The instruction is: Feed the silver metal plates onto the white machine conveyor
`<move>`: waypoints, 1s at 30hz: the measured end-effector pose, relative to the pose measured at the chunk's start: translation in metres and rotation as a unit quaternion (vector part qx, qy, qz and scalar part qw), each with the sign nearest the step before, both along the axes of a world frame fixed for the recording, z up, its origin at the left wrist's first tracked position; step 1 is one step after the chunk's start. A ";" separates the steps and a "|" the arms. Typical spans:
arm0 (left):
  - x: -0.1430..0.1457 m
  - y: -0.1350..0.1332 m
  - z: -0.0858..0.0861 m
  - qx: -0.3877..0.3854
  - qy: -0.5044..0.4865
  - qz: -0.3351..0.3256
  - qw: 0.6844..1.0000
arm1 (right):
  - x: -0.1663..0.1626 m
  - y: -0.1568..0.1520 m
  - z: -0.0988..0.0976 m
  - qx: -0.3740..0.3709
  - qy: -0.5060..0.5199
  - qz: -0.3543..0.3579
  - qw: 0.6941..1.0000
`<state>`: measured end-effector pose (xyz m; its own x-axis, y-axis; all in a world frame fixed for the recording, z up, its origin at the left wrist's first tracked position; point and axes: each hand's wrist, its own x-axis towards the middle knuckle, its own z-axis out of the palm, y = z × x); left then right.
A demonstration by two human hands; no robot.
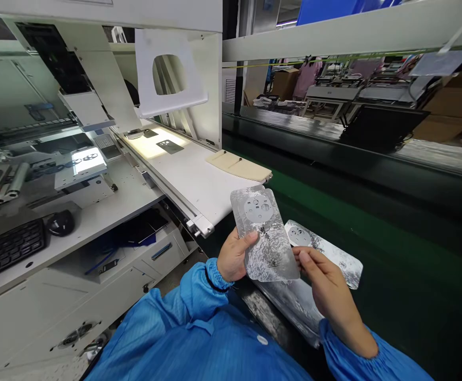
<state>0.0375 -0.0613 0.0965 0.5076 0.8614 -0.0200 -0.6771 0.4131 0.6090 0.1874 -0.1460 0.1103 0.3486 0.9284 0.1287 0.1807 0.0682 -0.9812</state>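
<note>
We are holding a silver cover upright in our left hand. The thumb is pressing on its face and the fingers are closing behind its left edge, so the grip is a firm pinch on that one side only. Our right hand is gripping a second cover, which is lying flatter, just behind and to the right of the first. Its thumb is touching the first cover's lower right edge. Both covers are hanging over the dark gap between the white belt and the green belt, with a shiny bundle lying just below them.

We are judging three risks here. The covers are overlapping, and any sliding between them could be scratching the patterned finish. The one-sided pinch is leaving the first cover free to pivot, so a loosening thumb could be letting it fall onto the bundle or into the gap. Our bare thumbs are also resting on the faces and could be leaving prints.
</note>
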 end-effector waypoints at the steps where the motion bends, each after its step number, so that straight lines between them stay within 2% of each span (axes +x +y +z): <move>1: 0.000 0.000 0.000 0.001 0.001 0.003 1.000 | -0.002 0.000 0.002 -0.011 -0.025 0.000 1.000; 4: 0.001 0.001 -0.002 -0.001 -0.002 0.013 1.000 | -0.006 0.002 0.005 -0.042 -0.051 -0.016 0.998; 10: -0.003 0.009 -0.009 -0.026 -0.010 0.008 1.000 | -0.003 0.008 -0.001 -0.077 0.001 -0.043 0.996; 14: -0.013 0.009 -0.032 -0.042 0.020 -0.033 0.998 | 0.002 0.024 0.004 -0.055 0.064 -0.073 0.994; 17: -0.021 0.008 -0.059 -0.044 0.026 -0.115 0.992 | -0.005 0.060 0.016 -0.054 0.059 -0.050 0.996; 18: -0.023 0.009 -0.069 -0.043 0.020 -0.141 0.989 | -0.010 0.077 0.021 -0.059 0.040 -0.031 0.997; 22: -0.030 0.021 -0.098 -0.031 -0.003 -0.161 0.986 | -0.033 0.147 0.036 -0.066 -0.036 0.035 0.997; 24: -0.033 0.028 -0.107 -0.035 -0.008 -0.159 0.987 | -0.040 0.171 0.041 -0.060 -0.081 0.040 0.994; 26: -0.034 0.035 -0.113 -0.041 -0.016 -0.147 0.988 | -0.042 0.182 0.042 -0.040 -0.136 0.019 0.990; 28: -0.033 0.041 -0.117 -0.049 -0.022 -0.133 0.990 | -0.046 0.183 0.041 0.023 -0.248 -0.001 0.968; 30: -0.031 0.044 -0.118 -0.057 -0.020 -0.116 0.991 | -0.056 0.179 0.036 0.100 -0.394 0.021 0.914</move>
<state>0.0063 -0.0168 -0.0218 0.6949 0.7140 -0.0855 -0.5785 0.6256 0.5234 0.1319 0.0331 0.1468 0.0396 0.8688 0.4936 0.8180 0.2555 -0.5153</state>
